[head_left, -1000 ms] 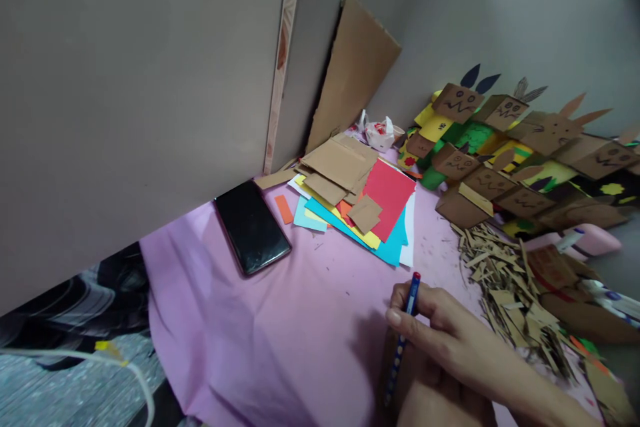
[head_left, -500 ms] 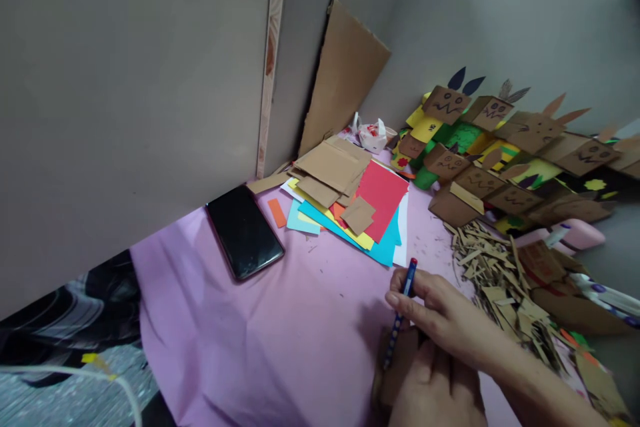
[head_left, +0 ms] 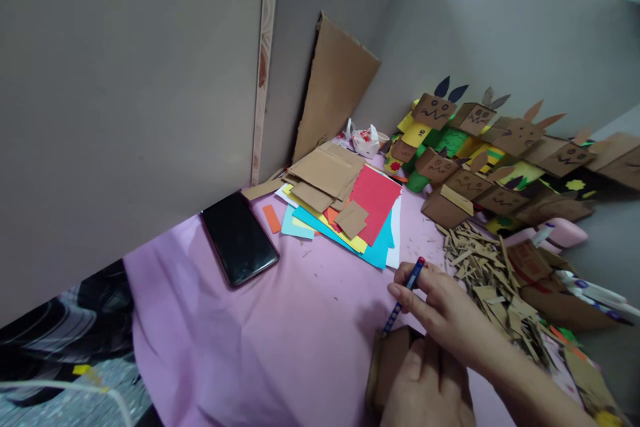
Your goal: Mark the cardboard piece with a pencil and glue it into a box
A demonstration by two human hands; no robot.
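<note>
In my right hand is a blue pencil with a dotted barrel and a red end, pinched between thumb and fingers. Its tip points down and meets the far left corner of a small brown cardboard box at the bottom of the view. My left hand lies over the box with its fingers bent, gripping it; the hand hides much of the box. My right wrist crosses just beyond the left hand's knuckles.
A phone lies on the pink cloth. Behind are coloured paper and cardboard pieces. At right stand several cardboard animal figures, a heap of cardboard scraps and a box of pens. A cardboard sheet leans on the wall.
The pencil tip has moved up along the box's left edge to its far corner, and the pencil leans more. My left hand still grips the box. The whole view has shifted slightly.
</note>
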